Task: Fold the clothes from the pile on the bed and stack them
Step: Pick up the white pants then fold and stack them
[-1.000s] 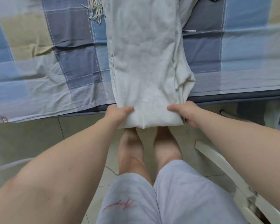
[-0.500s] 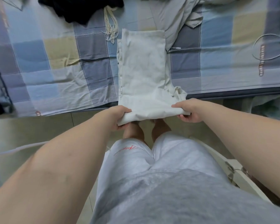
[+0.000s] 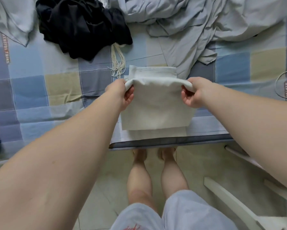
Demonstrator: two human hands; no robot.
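- Checked blue, grey and tan sheeting covers the bed [image 3: 40, 90], and you stand at its near edge on a pale tiled floor [image 3: 197, 163], bare feet right at the mattress edge.
- Both your forearms come up from the lower corners and converge toward the middle of the bed, elbows set wide.
- Your left hand [image 3: 120, 95] grips the upper left corner of the white garment [image 3: 156, 110]. Its fingers [image 3: 130, 96] are curled in under the cloth, with the edge draped over them.
- Your right hand [image 3: 195, 93] mirrors it on the upper right corner, fingers [image 3: 186, 97] curled beneath and pinching the fold.
- Palms face each other, wrists about level, and the held edge rises in a shallow arc between them.
- That white garment lies folded near the front edge of the bed, directly before you. One layer shows beyond the held edge and another below the near hem.
- Just behind it on the left lies a bunch of cream fringe cords [image 3: 118, 63].
- Farther back, a crumpled black garment [image 3: 83, 25] sits left of centre.
- Across the back right spreads the pale grey-blue pile [image 3: 180, 22], one flap reaching down to just beside the white garment's far right corner.
- At far right a thin cable loop [image 3: 277, 87] lies on the sheet.
- Down by your right leg, a white frame [image 3: 230, 201] stands on the floor.
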